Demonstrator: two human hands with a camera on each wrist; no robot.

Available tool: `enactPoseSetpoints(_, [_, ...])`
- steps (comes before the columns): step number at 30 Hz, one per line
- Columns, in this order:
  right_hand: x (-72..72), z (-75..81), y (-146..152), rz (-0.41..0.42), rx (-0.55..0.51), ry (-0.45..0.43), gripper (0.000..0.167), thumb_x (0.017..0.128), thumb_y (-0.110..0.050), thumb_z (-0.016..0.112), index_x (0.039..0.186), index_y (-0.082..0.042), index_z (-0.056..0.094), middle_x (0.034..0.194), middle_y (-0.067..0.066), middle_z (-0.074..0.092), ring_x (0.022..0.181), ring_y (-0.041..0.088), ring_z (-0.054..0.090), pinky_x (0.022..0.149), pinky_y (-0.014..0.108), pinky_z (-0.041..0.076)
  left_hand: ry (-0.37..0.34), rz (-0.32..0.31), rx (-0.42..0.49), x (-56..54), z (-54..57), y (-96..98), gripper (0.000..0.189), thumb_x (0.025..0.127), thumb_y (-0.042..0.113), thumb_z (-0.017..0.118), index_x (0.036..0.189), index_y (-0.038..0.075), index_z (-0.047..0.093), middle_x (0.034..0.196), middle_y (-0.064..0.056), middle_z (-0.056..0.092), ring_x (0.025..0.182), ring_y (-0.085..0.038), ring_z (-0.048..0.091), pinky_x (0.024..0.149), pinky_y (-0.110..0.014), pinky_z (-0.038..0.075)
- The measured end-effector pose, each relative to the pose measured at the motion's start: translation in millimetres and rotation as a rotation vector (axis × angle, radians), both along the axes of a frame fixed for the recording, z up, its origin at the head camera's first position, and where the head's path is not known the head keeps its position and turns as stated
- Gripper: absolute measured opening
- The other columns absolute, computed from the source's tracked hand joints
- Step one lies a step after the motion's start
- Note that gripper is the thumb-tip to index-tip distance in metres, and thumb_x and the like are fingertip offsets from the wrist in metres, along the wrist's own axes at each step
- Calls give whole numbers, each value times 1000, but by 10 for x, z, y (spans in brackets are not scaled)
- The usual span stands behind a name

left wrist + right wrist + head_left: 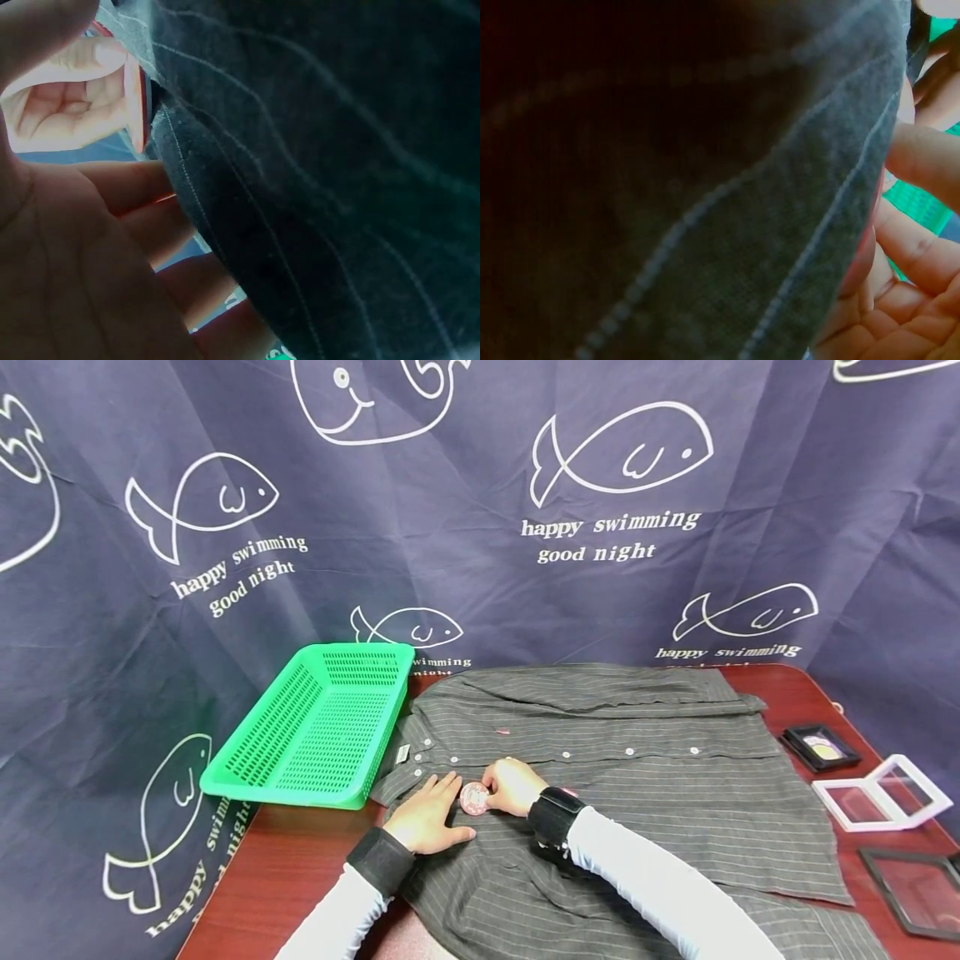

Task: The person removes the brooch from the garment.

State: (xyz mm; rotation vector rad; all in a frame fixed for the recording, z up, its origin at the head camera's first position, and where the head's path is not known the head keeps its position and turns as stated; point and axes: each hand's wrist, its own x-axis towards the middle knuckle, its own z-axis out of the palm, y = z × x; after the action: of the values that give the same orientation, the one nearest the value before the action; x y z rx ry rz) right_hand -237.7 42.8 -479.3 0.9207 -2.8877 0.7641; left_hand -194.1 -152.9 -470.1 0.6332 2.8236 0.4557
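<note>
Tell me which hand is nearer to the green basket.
Left. The left hand lies on the pinstriped shirt, near the green plastic basket; the right hand is farther right, holding the round pink badge.

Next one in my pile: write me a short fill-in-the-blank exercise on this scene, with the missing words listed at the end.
1. The right hand holds a round badge at the striped, collared ____.
2. The hand nearer the green basket is the ____ one.
3. Words on the curtain read "happy swimming good ____".

Missing words: shirt; left; night.
</note>
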Motion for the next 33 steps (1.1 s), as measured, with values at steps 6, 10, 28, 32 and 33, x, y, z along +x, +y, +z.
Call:
enactPoseSetpoints(6, [24,35,-15,12,-16,-19,13,67,-4,77,79,-6,71,60,-1,60,60,11,49,83,42,48,10,3,-37,-39,-35,19,85,81,45,73,145,-2,42,153,-19,39,141,-47,35,112,-55,35])
enactPoseSetpoints(10, [27,63,-2,26,-24,-31,14,67,-3,76,80,-6,71,61,-1,61,59,9,49,81,37,48,21,-4,-53,-51,-58,21,85,81,47,73,144,-1,44,154,-18,40,140,-47,35,111,-55,36])
enactPoseSetpoints(28, [-23,70,68,67,-170,-77,6,77,-4,72,77,-8,67,67,0,68,61,1,52,60,18,44,-24,17,-15,-36,-29,17,88,77,46,75,145,0,43,155,-17,37,143,-46,31,112,-56,35])
enactPoseSetpoints(32, [-15,86,62,64,-174,-94,5,79,-5,71,77,-7,67,68,-1,68,60,-1,50,60,16,43,-32,16,-10,-50,-53,2,89,77,47,76,146,0,43,156,-16,37,143,-45,31,112,-55,34])
enactPoseSetpoints(33, [-11,91,63,63,-175,-94,5,79,-5,71,78,-7,67,68,-1,68,60,-1,50,60,16,43,-32,15,-8,-56,-62,-2,90,77,47,76,146,0,43,156,-16,37,143,-45,31,112,-55,34])
